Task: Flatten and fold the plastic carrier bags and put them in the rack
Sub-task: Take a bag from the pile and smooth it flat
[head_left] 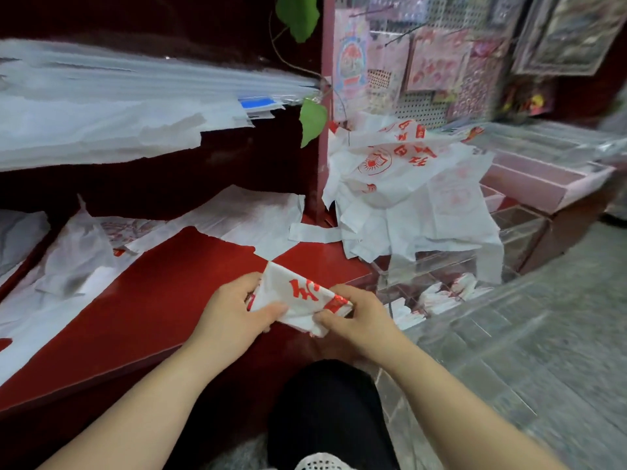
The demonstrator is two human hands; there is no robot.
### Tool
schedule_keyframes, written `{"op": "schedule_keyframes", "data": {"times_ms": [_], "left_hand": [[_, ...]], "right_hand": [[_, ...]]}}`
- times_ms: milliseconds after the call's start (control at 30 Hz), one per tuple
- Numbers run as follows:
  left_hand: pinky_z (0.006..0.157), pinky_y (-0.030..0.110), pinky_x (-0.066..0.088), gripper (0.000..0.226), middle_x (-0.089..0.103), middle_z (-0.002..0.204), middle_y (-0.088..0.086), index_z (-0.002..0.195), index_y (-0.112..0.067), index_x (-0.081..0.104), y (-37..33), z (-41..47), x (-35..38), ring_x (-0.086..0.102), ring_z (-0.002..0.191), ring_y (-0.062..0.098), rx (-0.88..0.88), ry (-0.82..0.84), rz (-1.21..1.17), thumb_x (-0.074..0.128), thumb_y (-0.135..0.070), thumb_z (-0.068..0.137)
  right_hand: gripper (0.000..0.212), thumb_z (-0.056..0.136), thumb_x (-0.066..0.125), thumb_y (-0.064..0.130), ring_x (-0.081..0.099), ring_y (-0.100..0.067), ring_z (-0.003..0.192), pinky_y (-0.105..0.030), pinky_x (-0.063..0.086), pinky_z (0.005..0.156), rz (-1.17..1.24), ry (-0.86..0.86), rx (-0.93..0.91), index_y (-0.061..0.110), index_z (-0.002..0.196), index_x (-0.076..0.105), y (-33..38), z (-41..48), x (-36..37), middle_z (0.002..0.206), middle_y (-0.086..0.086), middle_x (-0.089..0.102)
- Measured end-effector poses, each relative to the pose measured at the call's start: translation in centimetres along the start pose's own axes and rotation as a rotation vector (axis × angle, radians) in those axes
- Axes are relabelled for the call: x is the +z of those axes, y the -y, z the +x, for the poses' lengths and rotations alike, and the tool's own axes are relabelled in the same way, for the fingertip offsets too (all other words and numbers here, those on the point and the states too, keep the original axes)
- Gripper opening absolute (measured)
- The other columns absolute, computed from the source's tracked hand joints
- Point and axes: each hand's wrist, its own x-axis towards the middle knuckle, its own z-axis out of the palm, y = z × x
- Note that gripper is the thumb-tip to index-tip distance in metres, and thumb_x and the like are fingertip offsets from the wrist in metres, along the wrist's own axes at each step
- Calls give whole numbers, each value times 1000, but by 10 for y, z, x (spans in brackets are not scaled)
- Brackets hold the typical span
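Several flat white bags (pixel 84 266) lie on the red table (pixel 163 300). My two hands, left hand (pixel 234 310) and right hand (pixel 361 317), pinch one folded bag (pixel 298 293) over its edge. One heap of loose bags (pixel 407 184) drapes the clear rack (pixel 475 262).

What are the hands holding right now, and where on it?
One folded carrier bag, white with red print: the left hand pinches its left end, the right hand its right end.
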Motion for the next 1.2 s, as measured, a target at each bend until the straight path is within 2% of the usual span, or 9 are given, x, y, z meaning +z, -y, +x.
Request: {"op": "schedule_keyframes", "data": {"times_ms": [100, 233, 400, 500, 600, 733, 933, 1100, 1200], "left_hand": [[51, 15, 46, 30, 63, 69, -9, 73, -33, 57, -20, 16, 34, 57, 50, -3, 34, 50, -8, 67, -5, 79], [54, 16, 42, 29, 60, 73, -15, 74, -35, 55, -41, 36, 76, 53, 57, 1, 56, 88, 25, 66, -9, 80], [52, 10, 35, 14, 53, 69, -16, 80, -24, 55, -50, 61, 97, 48, 63, 1, 61, -27, 129, 64, -15, 82], [49, 15, 28, 26, 42, 59, -11, 66, -20, 44, -50, 73, 98, 40, 55, 5, 55, -112, 212, 63, -17, 83], [55, 27, 33, 20, 51, 63, -2, 68, -19, 49, -45, 82, 95, 47, 61, 19, 19, -130, 224, 62, -18, 83], [58, 23, 37, 6, 59, 70, -5, 81, -18, 57, -39, 90, 91, 53, 70, 20, 1, -160, 210, 62, -15, 84], [56, 19, 36, 6, 58, 72, -14, 85, -22, 58, -35, 100, 89, 51, 68, 3, -3, -178, 165, 62, -17, 84], [58, 20, 40, 10, 60, 75, -15, 88, -27, 57, -41, 103, 89, 56, 72, 5, 12, -179, 125, 62, -20, 84], [67, 30, 47, 11, 63, 79, -12, 91, -28, 58, -41, 107, 94, 60, 78, 14, 0, -160, 127, 62, -20, 84]], "right_hand": [[26, 81, 66, 6, 53, 5, 48, -9, 39, 51, 65, -87, 68, 29, 70, 59, -17, -13, -32, 51, 18, 60], [26, 83, 59, -4, 57, -3, 53, -20, 48, 60, 161, -191, 126, 19, 71, 62, -46, -26, -72, 52, 8, 62], [18, 87, 56, 4, 54, 15, 75, -3, 37, 78, -101, -368, 16, 17, 88, 67, -71, -15, -109, 85, 5, 68], [32, 83, 47, 15, 44, 12, 101, 5, 20, 91, -408, -232, -172, 6, 106, 68, -64, 17, -121, 111, -5, 64], [50, 81, 33, 22, 42, -18, 126, -19, 21, 104, -641, -69, -183, 12, 124, 57, -59, 49, -126, 135, -5, 51], [53, 92, 19, 38, 26, -15, 137, -27, 15, 110, -875, 33, -43, 23, 140, 35, -69, 74, -144, 149, 4, 31], [47, 100, 28, 30, 4, -12, 142, -28, 2, 111, -1001, 116, -2, 25, 146, 19, -74, 97, -155, 155, 4, 8], [49, 93, 46, 31, 9, -14, 142, -27, 1, 110, -1063, 23, -98, 24, 141, 34, -80, 111, -162, 152, 5, 21], [29, 78, 63, 15, 43, -28, 128, -35, 28, 106, -1033, -101, -234, 15, 106, 67, -80, 119, -169, 127, -6, 57]]}}
